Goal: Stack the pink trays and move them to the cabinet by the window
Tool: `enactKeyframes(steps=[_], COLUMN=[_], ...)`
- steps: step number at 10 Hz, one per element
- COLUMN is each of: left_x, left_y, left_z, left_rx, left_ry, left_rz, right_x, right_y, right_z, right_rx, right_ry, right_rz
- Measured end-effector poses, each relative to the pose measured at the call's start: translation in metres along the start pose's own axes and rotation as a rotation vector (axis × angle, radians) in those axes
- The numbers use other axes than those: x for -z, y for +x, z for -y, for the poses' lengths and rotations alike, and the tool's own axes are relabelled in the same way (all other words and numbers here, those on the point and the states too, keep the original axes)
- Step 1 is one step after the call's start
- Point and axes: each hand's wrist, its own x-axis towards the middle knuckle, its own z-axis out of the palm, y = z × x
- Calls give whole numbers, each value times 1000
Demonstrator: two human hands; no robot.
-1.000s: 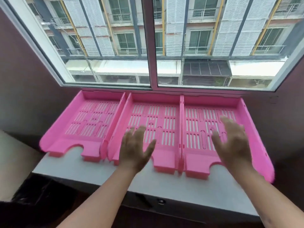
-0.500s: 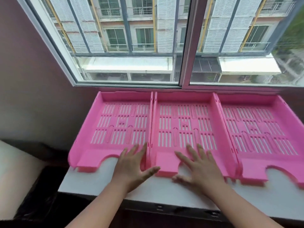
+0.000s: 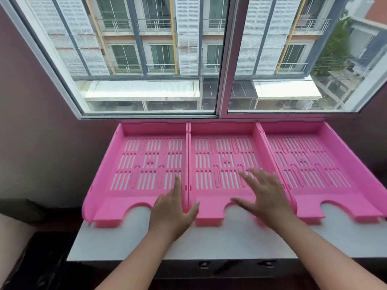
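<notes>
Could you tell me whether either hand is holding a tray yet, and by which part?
Nothing is held: the left hand and right hand lie open over the middle tray.

You have a white tabletop (image 3: 230,241) under the window, with three pink slotted trays lying flat on it in a row, walls touching. The left tray (image 3: 134,164) sits under your left fingers (image 3: 178,185) and beyond them to the left. The middle tray (image 3: 217,162) lies beneath your right fingers (image 3: 251,178). The right tray (image 3: 310,162) lies just past those fingers on the right. Bare white surface shows on your side of the fingers.
</notes>
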Motion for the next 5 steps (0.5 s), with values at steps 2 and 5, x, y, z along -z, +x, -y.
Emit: enactKeyframes(steps=[2, 5], left_x=[-24, -25], left_y=[7, 6], left_z=[-17, -27], left_rx=[120, 146], left_ry=[-185, -140], left_rz=[-128, -182], right_x=[-3, 3], right_y=[0, 3], right_z=[-48, -51], right_rx=[-473, -424], right_ry=[451, 627], right_rz=[11, -18])
